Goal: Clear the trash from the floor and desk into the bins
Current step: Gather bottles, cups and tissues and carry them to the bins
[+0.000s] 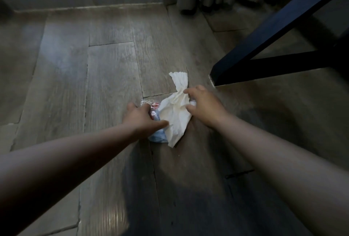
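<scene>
At frame centre, on grey plank floor [113,65], left grip [140,116] clutches a clear red-printed plastic wrapper [152,106]; right grip [204,103] pinches a crumpled white paper tissue [175,116].

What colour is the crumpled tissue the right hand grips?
White, with no visible print on the crumpled tissue; the head view shows it best.

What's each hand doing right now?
Left hand: gripping the crumpled plastic wrapper.
Right hand: pinching the white tissue.
</scene>
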`<state>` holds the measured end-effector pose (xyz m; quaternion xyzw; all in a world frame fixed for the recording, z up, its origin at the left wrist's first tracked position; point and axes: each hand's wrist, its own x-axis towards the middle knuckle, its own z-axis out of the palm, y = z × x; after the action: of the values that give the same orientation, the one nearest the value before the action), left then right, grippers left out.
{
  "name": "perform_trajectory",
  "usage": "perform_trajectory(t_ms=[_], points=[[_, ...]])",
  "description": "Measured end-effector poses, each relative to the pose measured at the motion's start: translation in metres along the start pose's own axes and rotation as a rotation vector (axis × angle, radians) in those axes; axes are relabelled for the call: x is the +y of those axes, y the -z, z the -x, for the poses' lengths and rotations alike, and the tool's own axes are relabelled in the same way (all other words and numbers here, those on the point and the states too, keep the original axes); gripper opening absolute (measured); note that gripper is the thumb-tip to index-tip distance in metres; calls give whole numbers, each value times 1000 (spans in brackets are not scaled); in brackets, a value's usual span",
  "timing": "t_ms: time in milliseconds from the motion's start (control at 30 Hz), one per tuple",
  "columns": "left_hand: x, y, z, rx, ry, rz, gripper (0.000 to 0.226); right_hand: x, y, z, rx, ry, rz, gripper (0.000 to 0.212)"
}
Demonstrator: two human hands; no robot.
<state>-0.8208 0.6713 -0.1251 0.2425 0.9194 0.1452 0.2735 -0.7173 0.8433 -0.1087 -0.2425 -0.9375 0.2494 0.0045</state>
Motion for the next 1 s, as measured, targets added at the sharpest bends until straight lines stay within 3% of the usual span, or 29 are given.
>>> perform_trajectory(t_ms=[100,167,300,500,733,867,900,1000], points=[[-4,-1,0,13,-19,4,81,-7,-9,-18,-43,-12,68,53],[-7,-2,0,25,-28,10,83,-7,-16,-24,-40,-8,105,44],[-11,-3,0,34,-52,27,80,-2,-17,-23,94,-2,37,19],[-10,2,1,-14,-44,55,80,-8,4,20,321,79,-183,7],[-7,8,5,-54,-32,59,70,-16,-1,83,83,218,-94,6],[-5,12,8,-69,-3,97,64,-15,-7,85,-157,138,-110,22],[-5,13,8,-73,1,101,61,-14,-8,82,-128,94,-132,27],[-4,13,9,-86,17,104,65,-11,-9,74,166,-152,-272,30]])
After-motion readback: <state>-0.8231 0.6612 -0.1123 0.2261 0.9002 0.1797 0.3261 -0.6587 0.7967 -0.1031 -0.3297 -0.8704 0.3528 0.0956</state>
